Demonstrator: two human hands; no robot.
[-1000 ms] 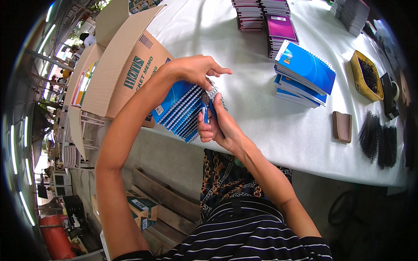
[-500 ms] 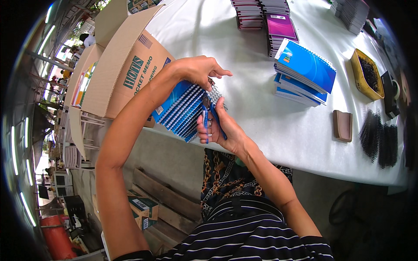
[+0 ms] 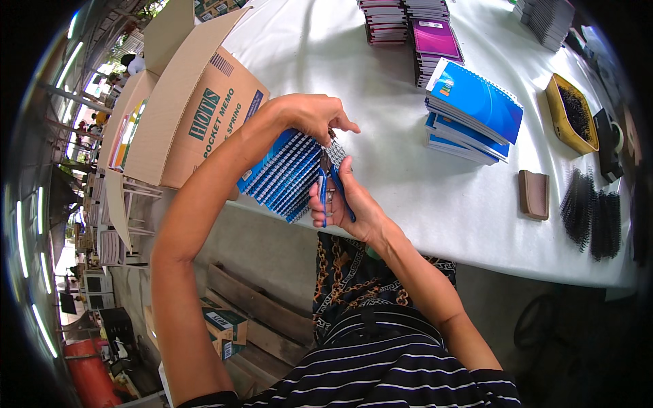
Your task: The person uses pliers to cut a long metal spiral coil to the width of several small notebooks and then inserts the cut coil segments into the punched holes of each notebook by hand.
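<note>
A fanned stack of blue spiral notebooks (image 3: 282, 178) sits at the table's near edge, with wire coils facing up. My left hand (image 3: 314, 117) arches over the far end of the stack, its fingers bent down on a notebook's coil end; the fingertips are partly hidden. In my right hand (image 3: 354, 207) are pliers with blue handles (image 3: 324, 194), gripped with the handles apart. The pliers' jaws point away from me and meet the coil ends just below my left fingers. Whether the jaws are closed on a wire is too small to tell.
An open cardboard box (image 3: 204, 129) stands left of the stack. On the white-covered table (image 3: 381, 183) are a blue notebook pile (image 3: 473, 102), purple notebooks (image 3: 437, 41), a yellow tray of black bits (image 3: 573, 115), a brown holder (image 3: 534, 195) and black coils (image 3: 590, 214). A wooden bench (image 3: 262, 306) is below.
My left index finger has dipped a little toward the coils. The pliers stay at the coil ends in my right hand, their handles slightly wider apart.
</note>
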